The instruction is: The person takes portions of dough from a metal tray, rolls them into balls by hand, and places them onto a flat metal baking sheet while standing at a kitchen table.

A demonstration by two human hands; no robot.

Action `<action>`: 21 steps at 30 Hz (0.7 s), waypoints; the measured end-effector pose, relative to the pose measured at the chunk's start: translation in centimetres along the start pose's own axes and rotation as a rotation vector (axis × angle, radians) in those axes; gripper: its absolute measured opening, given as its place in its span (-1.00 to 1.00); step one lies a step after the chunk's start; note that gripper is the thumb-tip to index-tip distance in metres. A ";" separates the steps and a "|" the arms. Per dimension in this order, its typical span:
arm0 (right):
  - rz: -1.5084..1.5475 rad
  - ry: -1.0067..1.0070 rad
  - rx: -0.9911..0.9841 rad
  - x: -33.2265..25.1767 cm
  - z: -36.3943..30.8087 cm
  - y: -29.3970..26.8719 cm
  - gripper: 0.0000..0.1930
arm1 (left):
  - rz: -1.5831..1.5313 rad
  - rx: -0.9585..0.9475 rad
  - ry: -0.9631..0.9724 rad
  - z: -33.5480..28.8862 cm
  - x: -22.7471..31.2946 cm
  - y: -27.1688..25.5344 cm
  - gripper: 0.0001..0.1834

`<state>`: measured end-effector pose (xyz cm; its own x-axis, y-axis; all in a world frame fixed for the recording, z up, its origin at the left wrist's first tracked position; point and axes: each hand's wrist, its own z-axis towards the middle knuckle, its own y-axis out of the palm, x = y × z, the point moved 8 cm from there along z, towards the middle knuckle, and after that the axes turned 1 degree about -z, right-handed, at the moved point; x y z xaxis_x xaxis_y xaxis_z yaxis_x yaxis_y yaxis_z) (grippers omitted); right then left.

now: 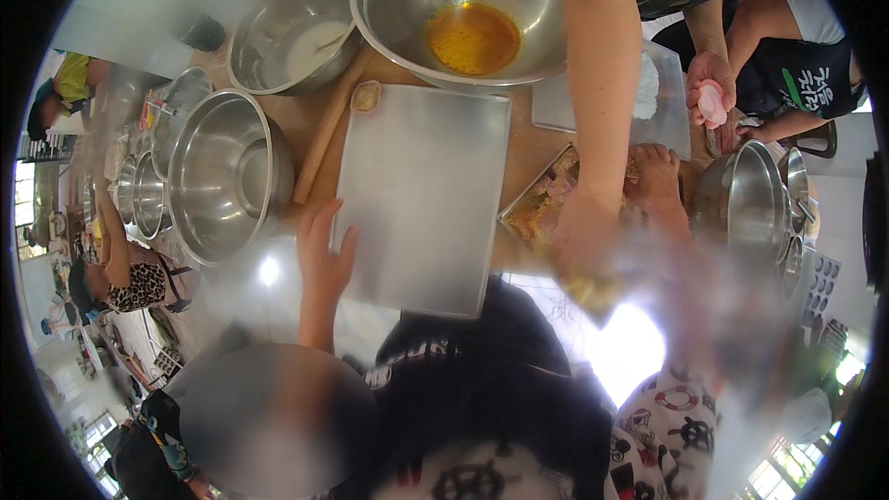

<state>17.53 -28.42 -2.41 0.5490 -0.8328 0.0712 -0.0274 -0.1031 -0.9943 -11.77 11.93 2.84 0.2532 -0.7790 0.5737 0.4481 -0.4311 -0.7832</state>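
Note:
My left hand [326, 245] is open, its thumb and fingers apart at the left edge of a shallow rectangular metal tray [421, 194]. One breaded piece [367, 96] lies in that tray's far left corner. Over a tray of crumbs [523, 213] with pinkish pieces in it, my right hand [657, 183] is bent down with its fingers curled. Whatever it grips is hidden. A co-worker's bare arm [602, 83] crosses from the far side, and its blurred hand covers part of the crumb tray. Something yellowish [593, 292] below that hand is smeared.
A large steel bowl [384, 14] with orange-yellow liquid stands at the back, beside a bowl of whitish liquid [310, 51]. A wooden rolling pin [329, 130] lies left of the tray. Steel bowls [222, 176] stand further left. White powder [645, 88] and another person's hand with a pink slice [711, 102] are at right.

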 end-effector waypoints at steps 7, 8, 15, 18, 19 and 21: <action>-0.071 0.014 0.044 -0.3 0.9 1.4 -0.46 | -0.080 0.005 0.138 5.8 0.9 1.2 -0.55; -0.068 0.027 0.070 -0.3 0.9 1.2 -0.50 | -0.082 0.004 0.140 6.6 0.6 1.5 -0.55; 0.046 0.081 0.031 -0.7 0.3 0.5 -0.61 | 0.037 0.060 0.134 11.8 -1.8 4.1 -0.46; 0.053 0.008 0.193 -0.5 -0.5 -0.8 -0.61 | 0.045 0.040 0.151 13.5 -1.9 5.3 -0.43; 0.053 0.051 0.153 0.6 -0.5 -0.4 -0.62 | 0.052 0.016 0.170 14.0 -1.8 5.9 -0.41; 0.053 0.098 0.115 1.2 -0.7 -0.8 -0.62 | 0.055 0.010 0.190 14.9 -2.4 7.2 -0.40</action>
<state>17.67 -29.75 -1.44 0.4651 -0.8850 0.0203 0.0445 0.0004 -0.9990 3.58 17.47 -0.59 0.1112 -0.8735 0.4740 0.4467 -0.3821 -0.8090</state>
